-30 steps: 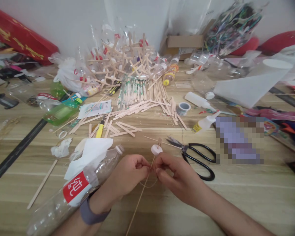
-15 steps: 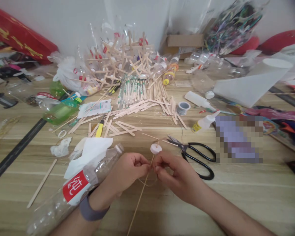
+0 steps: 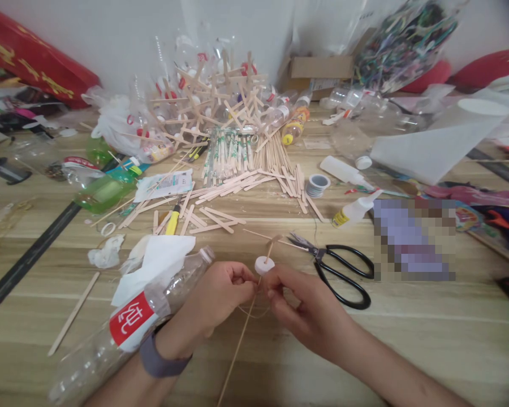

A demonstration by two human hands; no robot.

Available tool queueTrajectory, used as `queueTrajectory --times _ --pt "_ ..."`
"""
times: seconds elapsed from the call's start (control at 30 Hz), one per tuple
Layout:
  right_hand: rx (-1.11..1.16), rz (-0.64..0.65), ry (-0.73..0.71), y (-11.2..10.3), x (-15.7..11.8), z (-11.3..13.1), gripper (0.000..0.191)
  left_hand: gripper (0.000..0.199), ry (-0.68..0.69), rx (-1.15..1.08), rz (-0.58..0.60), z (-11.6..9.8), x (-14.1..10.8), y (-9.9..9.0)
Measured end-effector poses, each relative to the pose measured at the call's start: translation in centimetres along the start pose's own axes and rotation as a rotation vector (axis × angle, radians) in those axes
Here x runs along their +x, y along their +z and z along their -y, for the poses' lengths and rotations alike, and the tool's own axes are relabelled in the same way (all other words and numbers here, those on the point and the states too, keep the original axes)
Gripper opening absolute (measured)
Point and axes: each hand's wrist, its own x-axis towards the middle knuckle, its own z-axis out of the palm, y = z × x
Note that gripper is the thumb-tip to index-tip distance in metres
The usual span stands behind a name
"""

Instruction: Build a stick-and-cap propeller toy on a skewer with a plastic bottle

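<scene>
A thin wooden stick [image 3: 240, 350] slants from the bottom edge up between my hands. Near its top a white bottle cap [image 3: 264, 265] is threaded on it, with a small flat wooden piece [image 3: 274, 246] above. My left hand [image 3: 224, 297] is closed in a pinch beside the stick, below the cap. Across from it, my right hand [image 3: 294, 299] pinches close to the same spot. A thin thread [image 3: 253, 314] loops below the fingertips, running between both hands; the fingers partly hide it. Under my left forearm lies a clear plastic bottle [image 3: 186, 277] with a red label.
Black-handled scissors [image 3: 322, 254] lie to the right, near a glue bottle [image 3: 354, 210] and a wire spool [image 3: 318, 185]. Ahead are a yellow cutter [image 3: 173, 220], loose craft sticks [image 3: 214, 220] and a pile of stick-and-bottle constructions [image 3: 212, 96]. A white sheet [image 3: 169, 249] lies left.
The cap and the top of the stick have shifted slightly left. My right hand has moved a little left with its fingertips closer to the left ones; both stay pinched.
</scene>
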Motion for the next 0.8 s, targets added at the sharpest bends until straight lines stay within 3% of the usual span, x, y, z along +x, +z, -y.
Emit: queueTrajectory --times 0.37,0.5,0.63,0.8 --pt "-0.03 -0.051 -0.151 0.1 -0.1 -0.5 0.018 0.008 -0.018 -0.036 -0.03 -0.2 0.0 -0.2" --pt "0.001 -0.237 -0.204 -0.5 0.2 -0.8 0.011 0.011 -0.047 -0.085 -0.046 -0.1 -0.1 -0.5" --pt "0.018 -0.378 -0.026 -0.6 0.3 -1.3 0.013 0.017 -0.047 -0.127 -0.037 0.0 -0.1 -0.6" --pt "0.076 -0.303 0.181 -0.3 0.5 -1.4 0.017 0.018 -0.007 -0.206 -0.061 -0.1 -0.1 -0.7"
